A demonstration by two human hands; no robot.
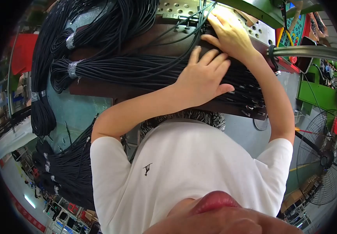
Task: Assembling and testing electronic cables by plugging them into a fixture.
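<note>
My left hand [202, 80] is open, palm down, fingers spread over a long bundle of black cables [125, 70]. That bundle lies across a dark brown board and is tied near its looped left end with a clear wrap [73, 69]. Farther away, my right hand [231, 35] reaches to a few loose black cables [199, 29] at the edge of a perforated metal plate [178, 7]. Its fingers are stretched out beside these cables and its thumb stands apart. Near the cables sits a small dark metal fixture [184, 23]. Cable ends with connectors [252, 101] lie at the board's right.
More tied black cable bundles [98, 31] hang over the left side, with others [69, 171] lower left. A green machine frame [254, 11] overhangs the plate. A metal tube [312, 51] juts in from the right, above a large fan [324, 158]. The brown board [94, 89] ends near my body.
</note>
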